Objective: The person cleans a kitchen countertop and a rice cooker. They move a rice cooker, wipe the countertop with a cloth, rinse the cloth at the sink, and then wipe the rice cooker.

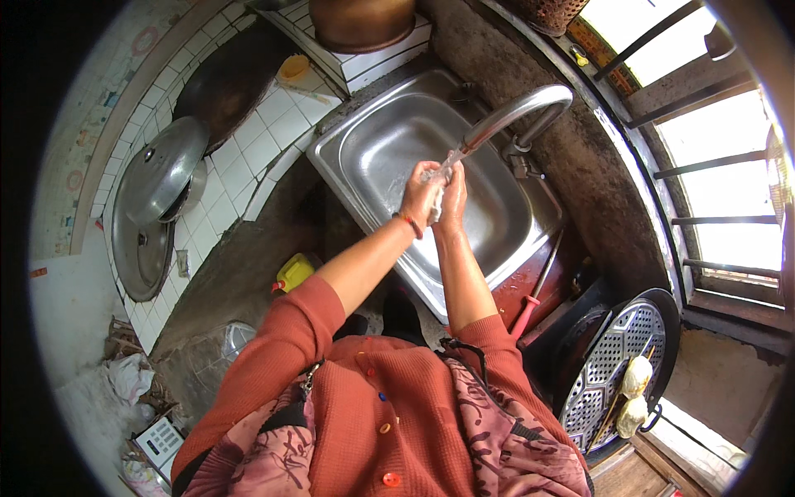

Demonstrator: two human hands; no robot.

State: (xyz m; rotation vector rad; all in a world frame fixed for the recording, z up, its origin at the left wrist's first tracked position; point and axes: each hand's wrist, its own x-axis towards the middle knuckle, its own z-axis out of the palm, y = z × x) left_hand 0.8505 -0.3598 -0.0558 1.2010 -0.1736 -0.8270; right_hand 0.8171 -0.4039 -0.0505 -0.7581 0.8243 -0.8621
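Note:
Water runs from the curved metal faucet onto both my hands, which are together over the stainless steel sink. Between my left hand and my right hand lies a whitish, wet, soft thing, perhaps a cloth; the hands cover most of it. My palms face each other around it. A red band circles my left wrist. The faucet's spout ends just above my fingertips.
Left of the sink, a tiled counter bears a dark wok, metal lids and a pot. A pink-handled tool lies right of the sink, near a perforated steamer tray. A yellow jug stands below, at the left.

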